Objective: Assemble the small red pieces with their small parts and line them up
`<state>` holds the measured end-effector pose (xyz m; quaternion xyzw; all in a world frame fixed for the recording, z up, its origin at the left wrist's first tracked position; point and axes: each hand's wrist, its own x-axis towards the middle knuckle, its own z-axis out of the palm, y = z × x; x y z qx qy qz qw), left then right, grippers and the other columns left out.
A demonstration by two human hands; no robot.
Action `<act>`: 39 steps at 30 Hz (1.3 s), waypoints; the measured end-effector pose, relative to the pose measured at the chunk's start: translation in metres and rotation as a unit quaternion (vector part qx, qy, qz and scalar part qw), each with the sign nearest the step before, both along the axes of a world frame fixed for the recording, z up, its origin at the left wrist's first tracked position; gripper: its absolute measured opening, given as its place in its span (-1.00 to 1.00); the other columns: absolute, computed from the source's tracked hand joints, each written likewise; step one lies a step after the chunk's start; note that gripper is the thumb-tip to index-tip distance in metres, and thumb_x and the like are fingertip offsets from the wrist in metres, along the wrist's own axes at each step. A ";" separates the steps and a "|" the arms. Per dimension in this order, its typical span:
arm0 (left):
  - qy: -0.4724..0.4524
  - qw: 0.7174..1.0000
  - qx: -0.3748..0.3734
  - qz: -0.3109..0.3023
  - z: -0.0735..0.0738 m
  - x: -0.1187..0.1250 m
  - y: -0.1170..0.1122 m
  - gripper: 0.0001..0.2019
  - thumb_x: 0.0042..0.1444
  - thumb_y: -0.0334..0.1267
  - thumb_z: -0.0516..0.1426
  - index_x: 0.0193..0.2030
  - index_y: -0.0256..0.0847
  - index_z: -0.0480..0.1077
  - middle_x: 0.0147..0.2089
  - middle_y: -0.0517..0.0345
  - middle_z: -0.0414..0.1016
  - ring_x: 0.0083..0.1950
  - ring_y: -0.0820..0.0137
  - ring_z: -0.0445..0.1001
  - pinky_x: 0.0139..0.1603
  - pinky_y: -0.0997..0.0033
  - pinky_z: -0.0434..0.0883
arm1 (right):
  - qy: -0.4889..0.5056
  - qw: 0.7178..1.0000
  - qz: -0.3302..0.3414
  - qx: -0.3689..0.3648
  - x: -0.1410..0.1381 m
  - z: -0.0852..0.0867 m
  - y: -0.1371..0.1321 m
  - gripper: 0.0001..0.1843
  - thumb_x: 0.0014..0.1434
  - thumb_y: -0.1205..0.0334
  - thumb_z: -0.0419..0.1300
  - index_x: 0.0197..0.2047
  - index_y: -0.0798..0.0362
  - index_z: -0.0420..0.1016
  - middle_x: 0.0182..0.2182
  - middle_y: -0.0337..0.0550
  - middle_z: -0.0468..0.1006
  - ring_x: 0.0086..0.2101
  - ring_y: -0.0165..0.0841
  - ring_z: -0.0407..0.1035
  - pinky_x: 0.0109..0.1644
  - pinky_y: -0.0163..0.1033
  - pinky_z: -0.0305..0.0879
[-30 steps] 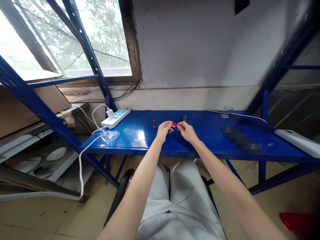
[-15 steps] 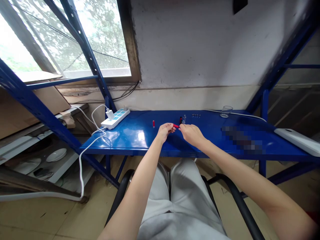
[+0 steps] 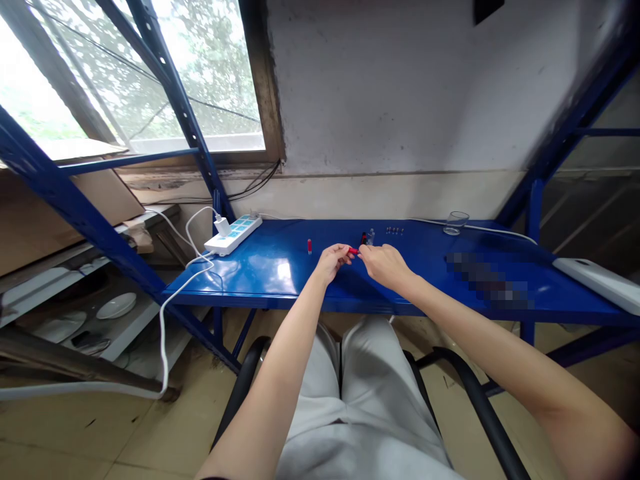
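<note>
A small red tube [image 3: 353, 251] lies level between my two hands, above the blue table [image 3: 260, 270]. My left hand [image 3: 333, 262] is closed on its left end. At the tube's right end, the fingers of my right hand [image 3: 384, 265] pinch together, covering that tip. Just behind my hands stand several small dark red and clear pieces [image 3: 367, 237], partly hidden by my right hand. To the left, a similar red tube with a pale lower end [image 3: 309, 247] stands upright. Several tiny pieces [image 3: 395, 231] sit in a row behind my right hand.
A white power strip [image 3: 234, 235] with a plugged-in charger lies at the table's left end, its cord hanging down. Toward the right are a clear glass cup [image 3: 455, 223], a blurred-out dark object [image 3: 487, 280] and a white flat object [image 3: 597, 283]. Blue posts frame both sides.
The view has shifted slightly, so the table things appear a little further right. Both hands keep their hold on the red tube, with only slight finger movement.
</note>
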<state>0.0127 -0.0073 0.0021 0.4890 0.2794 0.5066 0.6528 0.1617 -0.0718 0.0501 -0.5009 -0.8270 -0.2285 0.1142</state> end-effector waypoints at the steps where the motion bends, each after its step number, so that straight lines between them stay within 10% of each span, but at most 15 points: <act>1: 0.003 1.000 -0.004 -0.002 0.001 0.000 -0.001 -0.82 -0.04 -0.23 0.22 -0.42 -0.33 0.39 -0.51 0.13 0.43 -0.54 0.57 0.33 -0.43 0.51 0.26 | -0.003 1.000 0.002 0.001 -0.001 0.001 -0.002 -0.72 0.25 0.35 -0.15 -0.26 0.18 0.38 -0.45 0.03 0.51 -0.47 -0.31 0.36 -0.40 -0.23 -0.13; 10: -0.045 0.998 -0.014 0.044 -0.007 -0.005 0.009 -0.89 0.03 -0.30 0.16 -0.41 -0.32 0.36 -0.57 0.19 0.36 -0.58 0.59 0.28 -0.45 0.51 0.24 | -0.049 0.997 0.032 0.048 0.013 0.030 -0.025 -0.71 0.19 0.44 -0.13 -0.26 0.16 0.41 -0.46 -0.01 0.47 -0.46 -0.32 0.30 -0.37 -0.20 -0.08; 17: 0.050 0.997 -0.003 0.053 -0.005 0.001 0.004 -0.80 0.00 -0.21 0.19 -0.34 -0.32 0.36 -0.49 0.14 0.44 -0.58 0.56 0.33 -0.46 0.49 0.27 | 0.248 0.957 0.001 0.150 0.081 0.071 -0.015 -0.63 0.20 0.00 -0.02 -0.26 0.11 0.43 -0.35 0.02 0.43 -0.35 -0.26 0.32 -0.31 -0.18 0.19; 28: 0.086 0.987 0.032 0.135 -0.011 -0.002 0.007 -0.81 0.04 -0.19 0.15 -0.32 -0.31 0.37 -0.46 0.12 0.46 -0.60 0.57 0.33 -0.46 0.48 0.30 | 0.452 0.868 -0.152 -0.140 0.083 -0.037 0.065 -0.86 0.03 0.21 0.14 -0.35 0.11 0.41 -0.49 -0.12 0.53 -0.38 -0.36 0.42 -0.31 -0.32 0.26; 39: 0.100 0.985 0.021 0.137 -0.005 -0.001 -0.001 -0.82 0.04 -0.20 0.14 -0.33 -0.30 0.36 -0.45 0.14 0.46 -0.60 0.59 0.32 -0.44 0.48 0.31 | 0.345 0.894 -0.236 -0.163 0.068 -0.059 0.103 -0.80 0.06 0.16 0.14 -0.29 0.09 0.47 -0.34 -0.05 0.55 -0.27 -0.28 0.42 -0.32 -0.32 0.24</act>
